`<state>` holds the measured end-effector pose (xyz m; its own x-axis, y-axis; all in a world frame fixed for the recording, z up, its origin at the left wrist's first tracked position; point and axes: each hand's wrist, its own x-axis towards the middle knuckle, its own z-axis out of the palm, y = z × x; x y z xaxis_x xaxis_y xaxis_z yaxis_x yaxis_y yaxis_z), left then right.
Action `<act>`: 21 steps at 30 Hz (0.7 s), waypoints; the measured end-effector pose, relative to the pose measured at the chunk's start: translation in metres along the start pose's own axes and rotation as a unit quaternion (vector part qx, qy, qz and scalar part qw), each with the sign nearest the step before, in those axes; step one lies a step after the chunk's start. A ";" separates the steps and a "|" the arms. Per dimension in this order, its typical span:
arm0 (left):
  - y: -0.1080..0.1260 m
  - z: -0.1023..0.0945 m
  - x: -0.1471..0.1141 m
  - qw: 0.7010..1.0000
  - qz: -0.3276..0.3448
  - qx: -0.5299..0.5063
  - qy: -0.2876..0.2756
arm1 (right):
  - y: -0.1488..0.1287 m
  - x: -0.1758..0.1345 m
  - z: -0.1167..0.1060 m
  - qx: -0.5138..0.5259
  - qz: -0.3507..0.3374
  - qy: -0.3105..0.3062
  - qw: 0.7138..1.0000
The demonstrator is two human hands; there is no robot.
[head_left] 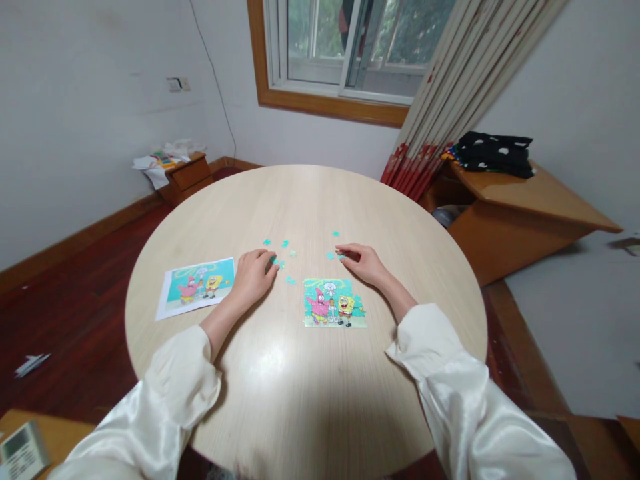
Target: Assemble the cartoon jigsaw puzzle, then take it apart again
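A partly assembled jigsaw puzzle [330,303] with a pink starfish, a pale squid and a yellow sponge figure lies between my forearms. Its upper and right edges are uneven. My left hand [254,272] rests left of it, fingers bent and thumb apart, by small turquoise puzzle pieces [282,265]; the fingertips partly cover some. To the puzzle's upper right is my right hand [367,262], thumb and forefinger spread around a turquoise piece [341,257] on the table. Another loose piece [330,255] lies just left of those fingertips.
A printed reference picture [195,288] lies beside my left forearm on the round wooden table [300,393]. More loose pieces [290,281] are scattered beyond and left of the puzzle. A wooden cabinet [525,213] bearing dark folded cloth [495,153] stands at the right.
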<state>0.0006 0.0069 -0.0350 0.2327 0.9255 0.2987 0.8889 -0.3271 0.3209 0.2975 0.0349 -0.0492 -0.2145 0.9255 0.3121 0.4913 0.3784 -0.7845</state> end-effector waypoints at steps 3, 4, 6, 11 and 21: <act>-0.003 0.002 0.001 1.000 0.014 -0.019 0.002 | -0.001 -0.001 0.000 -0.022 -0.010 0.008 1.000; -0.004 0.003 0.001 0.999 0.016 -0.029 0.004 | -0.001 -0.001 0.000 -0.030 -0.014 0.010 0.999; -0.004 0.005 0.002 0.999 0.020 -0.050 0.005 | 0.000 0.000 0.000 -0.045 -0.018 0.027 0.998; -0.010 0.010 0.008 0.996 0.013 -0.076 0.035 | 0.007 0.013 -0.002 -0.118 -0.027 0.116 0.986; -0.037 0.001 0.025 0.997 -0.051 -0.033 0.042 | 0.009 0.035 0.004 -0.228 -0.059 -0.036 0.971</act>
<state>-0.0262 0.0420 -0.0400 0.1068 0.9360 0.3355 0.8773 -0.2475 0.4112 0.2910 0.0710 -0.0474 -0.3435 0.8777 0.3343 0.7786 0.4652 -0.4213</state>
